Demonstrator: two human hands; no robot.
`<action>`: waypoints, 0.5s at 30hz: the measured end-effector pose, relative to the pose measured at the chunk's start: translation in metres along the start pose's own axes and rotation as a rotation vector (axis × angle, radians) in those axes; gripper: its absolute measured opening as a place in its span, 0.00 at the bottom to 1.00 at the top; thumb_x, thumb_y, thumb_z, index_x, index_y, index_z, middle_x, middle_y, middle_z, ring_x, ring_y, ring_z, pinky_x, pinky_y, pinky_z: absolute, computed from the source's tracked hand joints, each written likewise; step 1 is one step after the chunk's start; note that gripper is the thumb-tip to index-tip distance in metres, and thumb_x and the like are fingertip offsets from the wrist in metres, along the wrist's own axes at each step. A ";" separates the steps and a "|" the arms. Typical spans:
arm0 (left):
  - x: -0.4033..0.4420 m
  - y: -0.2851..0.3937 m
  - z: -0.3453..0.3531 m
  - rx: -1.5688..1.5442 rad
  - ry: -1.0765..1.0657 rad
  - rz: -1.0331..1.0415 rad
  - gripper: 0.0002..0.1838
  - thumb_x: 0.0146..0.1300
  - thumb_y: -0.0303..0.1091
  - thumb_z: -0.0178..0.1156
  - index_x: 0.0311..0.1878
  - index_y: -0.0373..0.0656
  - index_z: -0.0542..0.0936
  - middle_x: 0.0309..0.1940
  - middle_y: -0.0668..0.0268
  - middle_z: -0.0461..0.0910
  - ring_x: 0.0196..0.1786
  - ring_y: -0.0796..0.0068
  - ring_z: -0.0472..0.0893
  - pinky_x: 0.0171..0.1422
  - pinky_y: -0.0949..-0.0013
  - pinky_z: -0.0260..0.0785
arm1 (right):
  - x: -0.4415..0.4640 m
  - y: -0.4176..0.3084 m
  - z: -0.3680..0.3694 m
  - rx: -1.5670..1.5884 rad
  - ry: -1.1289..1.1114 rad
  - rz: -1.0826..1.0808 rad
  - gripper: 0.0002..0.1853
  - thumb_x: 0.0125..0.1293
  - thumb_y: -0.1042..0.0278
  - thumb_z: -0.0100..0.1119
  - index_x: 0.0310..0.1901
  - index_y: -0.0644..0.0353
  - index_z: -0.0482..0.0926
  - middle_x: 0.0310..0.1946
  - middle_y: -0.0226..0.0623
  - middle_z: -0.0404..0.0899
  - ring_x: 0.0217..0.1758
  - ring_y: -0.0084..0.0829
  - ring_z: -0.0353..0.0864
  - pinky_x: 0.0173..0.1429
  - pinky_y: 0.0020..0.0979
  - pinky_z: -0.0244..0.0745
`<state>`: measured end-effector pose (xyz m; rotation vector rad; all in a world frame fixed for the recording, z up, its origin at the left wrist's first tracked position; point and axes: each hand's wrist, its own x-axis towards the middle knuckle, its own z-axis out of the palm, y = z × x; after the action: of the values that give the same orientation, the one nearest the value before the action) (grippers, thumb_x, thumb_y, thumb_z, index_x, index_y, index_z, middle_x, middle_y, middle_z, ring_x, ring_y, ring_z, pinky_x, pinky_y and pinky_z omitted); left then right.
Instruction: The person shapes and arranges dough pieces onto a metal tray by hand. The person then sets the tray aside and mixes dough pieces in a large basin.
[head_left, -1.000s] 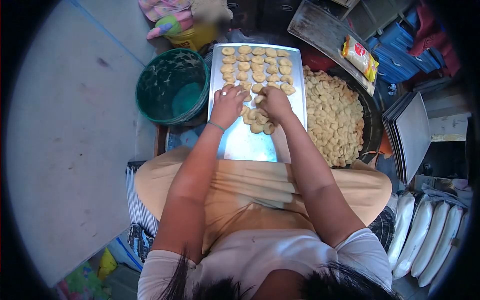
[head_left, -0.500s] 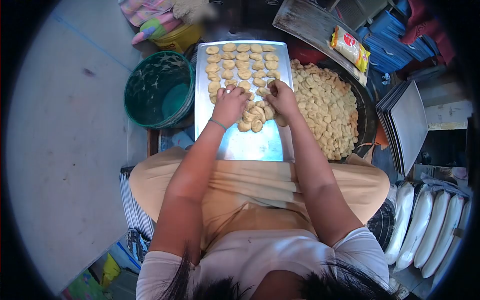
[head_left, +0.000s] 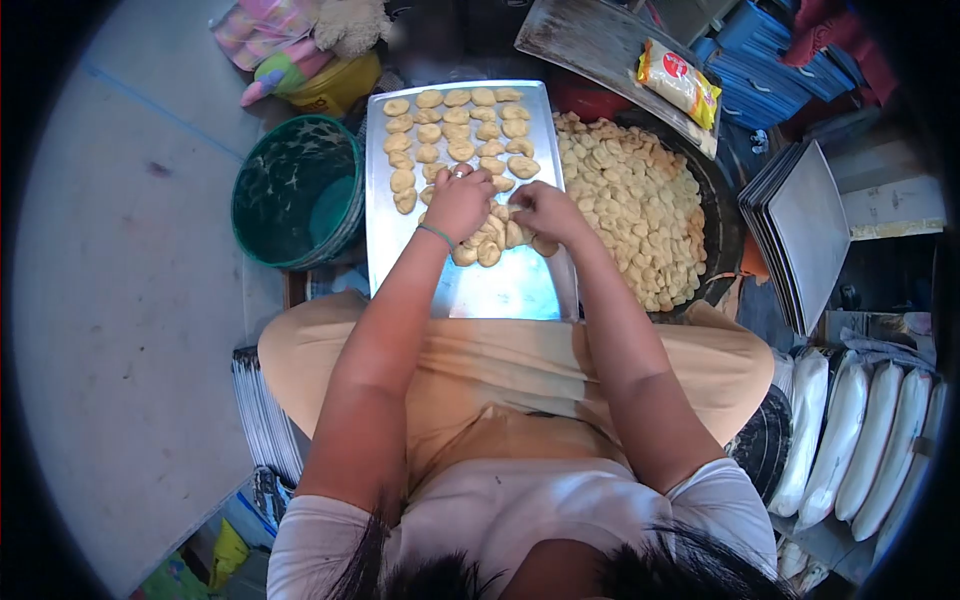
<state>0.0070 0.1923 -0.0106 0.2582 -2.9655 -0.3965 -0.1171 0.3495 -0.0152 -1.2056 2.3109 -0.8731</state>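
Note:
A shiny metal tray (head_left: 510, 295) lies before my crossed legs with rows of small, flattened dough pieces (head_left: 461, 150) on its far part. Nearer to me is a heap of loose dough pieces (head_left: 488, 252). My left hand (head_left: 460, 205), with a ring and a green wristband, curls its fingers down at the heap's far left side; its fingertips are partly hidden. Thumb and fingers together, my right hand (head_left: 553, 213) pinches at a dough piece on the heap's far right edge. One dough piece (head_left: 544, 246) sits below that hand.
A large dark round pan (head_left: 722, 235) full of similar pieces stands right of the tray. On the left is a green bucket (head_left: 300, 190). A yellow-and-white packet (head_left: 678, 82) rests on a worn board (head_left: 580, 40). Stacked trays (head_left: 800, 230) and long white bags (head_left: 838, 440) are at right.
The whole view has shifted slightly. My right hand has drawn back from the right-hand row to the heap, uncovering a dough piece in that row. My left hand stays close by the heap.

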 end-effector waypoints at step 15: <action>-0.035 0.000 0.001 -0.052 0.117 -0.031 0.10 0.60 0.35 0.59 0.42 0.45 0.84 0.52 0.63 0.77 0.59 0.61 0.73 0.61 0.56 0.61 | -0.003 0.009 -0.008 0.054 0.091 0.116 0.14 0.55 0.76 0.62 0.45 0.63 0.80 0.37 0.43 0.82 0.38 0.37 0.84 0.44 0.35 0.78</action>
<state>0.0413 0.1992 -0.0154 0.3107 -2.8359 -0.4462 -0.1256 0.3584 -0.0149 -1.0186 2.3861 -0.9598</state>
